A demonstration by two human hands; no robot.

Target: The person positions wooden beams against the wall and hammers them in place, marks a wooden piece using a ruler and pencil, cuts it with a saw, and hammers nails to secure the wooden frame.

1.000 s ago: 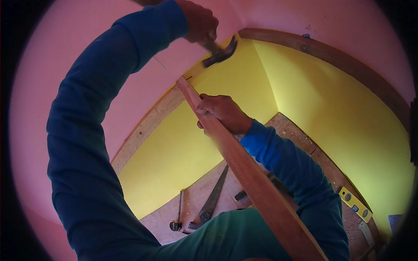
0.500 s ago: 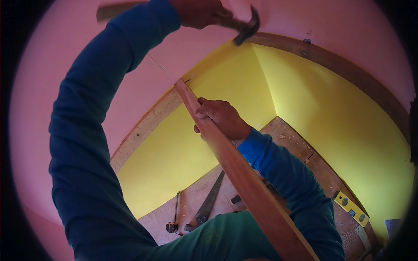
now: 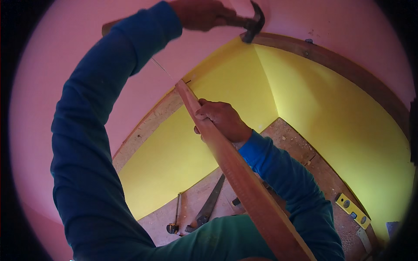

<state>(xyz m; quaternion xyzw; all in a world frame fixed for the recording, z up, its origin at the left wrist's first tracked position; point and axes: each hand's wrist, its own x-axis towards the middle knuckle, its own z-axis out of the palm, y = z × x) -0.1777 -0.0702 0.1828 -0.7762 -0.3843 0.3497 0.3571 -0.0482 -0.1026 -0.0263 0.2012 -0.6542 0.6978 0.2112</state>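
Note:
Raised at the top of the view, my left hand [image 3: 200,15] is closed round the handle of a claw hammer [image 3: 254,22]. The hammer's dark head is to the right of the fist, and the handle's butt shows beyond my blue sleeve. Lower down, my right hand [image 3: 224,119] grips a long reddish wooden beam [image 3: 235,172], thumb on top and fingertips at its left side. This beam slants from the lower right up to a wooden rail [image 3: 152,115] on the wall, where its far end meets the rail. Beside that end a nail [image 3: 188,81] sticks out.
Another wooden rail [image 3: 331,63] runs along the right wall, pink above and yellow below. On the dusty floor lie a handsaw [image 3: 211,202], a tape measure [image 3: 172,228] partly pulled out, and a yellow spirit level [image 3: 352,210]. A thin string [image 3: 161,66] crosses the pink wall.
My left hand and the hammer have shifted slightly, the hammer head going a little up and to the right. My right hand and the beam have stayed nearly still.

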